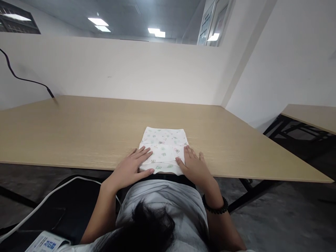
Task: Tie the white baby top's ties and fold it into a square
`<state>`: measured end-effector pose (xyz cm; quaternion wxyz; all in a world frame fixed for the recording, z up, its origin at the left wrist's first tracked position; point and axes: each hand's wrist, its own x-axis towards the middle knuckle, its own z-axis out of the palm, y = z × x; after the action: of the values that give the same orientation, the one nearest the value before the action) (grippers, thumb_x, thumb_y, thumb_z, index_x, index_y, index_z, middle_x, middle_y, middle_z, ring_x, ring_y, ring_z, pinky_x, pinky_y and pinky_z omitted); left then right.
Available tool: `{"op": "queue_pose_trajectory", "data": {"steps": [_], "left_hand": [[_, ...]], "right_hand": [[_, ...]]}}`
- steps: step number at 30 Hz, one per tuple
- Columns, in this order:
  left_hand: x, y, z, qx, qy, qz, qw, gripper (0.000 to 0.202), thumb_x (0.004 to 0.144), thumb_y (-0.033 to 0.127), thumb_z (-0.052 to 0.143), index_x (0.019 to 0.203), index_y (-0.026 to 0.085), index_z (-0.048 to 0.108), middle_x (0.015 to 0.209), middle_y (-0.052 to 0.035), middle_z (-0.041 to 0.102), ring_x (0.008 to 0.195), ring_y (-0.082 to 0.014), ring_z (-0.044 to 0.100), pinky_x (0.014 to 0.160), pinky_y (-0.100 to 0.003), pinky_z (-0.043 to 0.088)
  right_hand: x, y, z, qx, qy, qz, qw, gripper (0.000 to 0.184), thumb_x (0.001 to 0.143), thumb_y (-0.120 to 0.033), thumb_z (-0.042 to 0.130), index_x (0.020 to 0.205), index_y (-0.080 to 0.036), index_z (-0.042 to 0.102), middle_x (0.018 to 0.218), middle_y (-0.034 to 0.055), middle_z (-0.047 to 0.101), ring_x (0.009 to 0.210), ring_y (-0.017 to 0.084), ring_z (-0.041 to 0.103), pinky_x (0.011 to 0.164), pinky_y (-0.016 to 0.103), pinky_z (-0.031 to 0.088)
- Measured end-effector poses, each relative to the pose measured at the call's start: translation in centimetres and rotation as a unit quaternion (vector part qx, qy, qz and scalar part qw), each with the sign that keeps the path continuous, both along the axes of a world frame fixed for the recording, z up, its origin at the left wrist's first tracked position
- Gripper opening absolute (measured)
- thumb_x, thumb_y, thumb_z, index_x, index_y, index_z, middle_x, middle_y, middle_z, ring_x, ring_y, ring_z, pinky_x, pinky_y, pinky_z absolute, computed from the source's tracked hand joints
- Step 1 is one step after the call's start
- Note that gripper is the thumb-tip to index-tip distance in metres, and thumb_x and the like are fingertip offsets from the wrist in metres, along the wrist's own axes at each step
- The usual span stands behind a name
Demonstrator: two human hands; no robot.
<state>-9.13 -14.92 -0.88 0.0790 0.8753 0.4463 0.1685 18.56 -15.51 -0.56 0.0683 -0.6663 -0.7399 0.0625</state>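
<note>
A small white folded cloth with tiny coloured prints lies at the near edge of a light wooden table. My left hand rests flat on the cloth's left near corner, fingers stretched out and apart. My right hand lies flat on the cloth's right near side, fingers spread, with a dark bead bracelet on the wrist. Neither hand grips anything.
White partition walls stand behind and to the right of the table. A black cable hangs down the left wall onto the tabletop. A second table with black legs stands at the right. A white cable and a printed white object lie at bottom left.
</note>
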Motion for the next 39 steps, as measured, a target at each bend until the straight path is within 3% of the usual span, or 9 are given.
{"op": "queue_pose_trajectory", "data": {"steps": [4,9,13,18,23,28,32,35,39], "left_hand": [[0.3,-0.1,0.1,0.004,0.021,0.004,1.000,0.072,0.093,0.067,0.047,0.151,0.024,0.044,0.160,-0.0069,0.036,0.150,-0.0280,0.029,0.124,-0.049,0.020],[-0.1,-1.0,0.2,0.038,0.025,-0.008,0.999,0.075,0.093,0.064,0.051,0.156,0.028,0.034,0.162,-0.0068,0.032,0.151,-0.0299,0.025,0.124,-0.052,0.015],[-2.6,-1.6,-0.2,0.047,0.028,0.017,0.998,0.087,0.090,0.064,0.057,0.160,0.029,0.021,0.163,-0.0085,0.029,0.151,-0.0327,0.024,0.123,-0.056,0.017],[-4.7,-1.7,-0.5,0.036,0.038,0.049,0.997,0.088,0.086,0.064,0.062,0.158,0.030,0.027,0.160,-0.0090,0.035,0.149,-0.0347,0.027,0.121,-0.058,0.020],[-4.1,-1.7,-0.4,0.028,0.030,0.030,0.999,0.063,0.092,0.052,0.060,0.151,0.038,0.042,0.161,-0.0045,0.034,0.149,-0.0323,0.029,0.120,-0.058,0.023],[-3.8,-1.7,-0.1,0.030,-0.030,-0.016,0.999,0.032,0.096,0.033,0.054,0.126,0.028,0.065,0.157,-0.0062,0.043,0.149,-0.0287,0.031,0.120,-0.053,0.028],[-2.9,-2.1,0.4,0.022,-0.065,-0.050,0.996,0.028,0.093,0.020,0.049,0.113,0.026,0.067,0.142,-0.0057,0.060,0.138,-0.0246,0.048,0.120,-0.050,0.031],[-2.2,-2.2,0.9,0.025,-0.086,-0.060,0.994,0.035,0.092,0.017,0.044,0.118,0.027,0.066,0.128,-0.0049,0.068,0.123,-0.0224,0.060,0.119,-0.047,0.034],[-1.7,-1.4,1.3,0.007,-0.121,-0.085,0.989,0.035,0.096,0.021,0.041,0.117,0.026,0.069,0.119,-0.0066,0.071,0.115,-0.0236,0.063,0.109,-0.042,0.045]], "right_hand": [[0.9,0.1,-0.1,-0.003,0.031,0.038,0.999,0.082,0.100,-0.056,0.022,0.158,0.001,0.018,0.164,0.0211,0.020,0.153,0.030,0.015,0.122,0.055,0.012],[2.7,-0.1,-0.3,0.020,0.069,0.075,0.995,0.084,0.099,-0.062,0.026,0.160,-0.004,0.018,0.164,0.0214,0.021,0.153,0.030,0.014,0.121,0.051,0.017],[4.7,-0.8,-0.3,0.017,0.063,0.134,0.989,0.103,0.085,-0.073,0.053,0.162,-0.015,0.016,0.166,0.0179,0.016,0.154,0.033,0.009,0.121,0.052,0.016],[6.3,-1.5,-0.7,-0.004,0.024,0.153,0.988,0.113,0.073,-0.060,0.075,0.162,-0.026,0.014,0.167,0.0123,0.017,0.154,0.033,0.010,0.121,0.056,0.011],[6.6,-1.6,-1.2,0.019,0.015,0.157,0.987,0.096,0.082,-0.042,0.072,0.161,-0.030,0.019,0.166,0.0081,0.021,0.153,0.030,0.017,0.121,0.057,0.015],[7.7,-1.7,-1.3,0.058,0.050,0.186,0.979,0.069,0.088,-0.022,0.060,0.153,-0.034,0.040,0.160,0.0061,0.038,0.147,0.028,0.034,0.118,0.055,0.026],[8.4,-2.0,-1.4,0.093,0.088,0.207,0.970,0.068,0.082,-0.007,0.053,0.144,-0.034,0.054,0.152,0.0055,0.049,0.139,0.026,0.045,0.114,0.051,0.036],[8.5,-2.0,-1.3,0.109,0.109,0.215,0.964,0.059,0.084,-0.007,0.049,0.136,-0.032,0.062,0.147,0.0063,0.054,0.134,0.026,0.050,0.110,0.048,0.041],[8.3,-1.4,-0.4,0.101,0.156,0.213,0.959,0.039,0.092,-0.019,0.049,0.121,-0.031,0.071,0.138,0.0061,0.062,0.130,0.027,0.054,0.108,0.047,0.043]]}}
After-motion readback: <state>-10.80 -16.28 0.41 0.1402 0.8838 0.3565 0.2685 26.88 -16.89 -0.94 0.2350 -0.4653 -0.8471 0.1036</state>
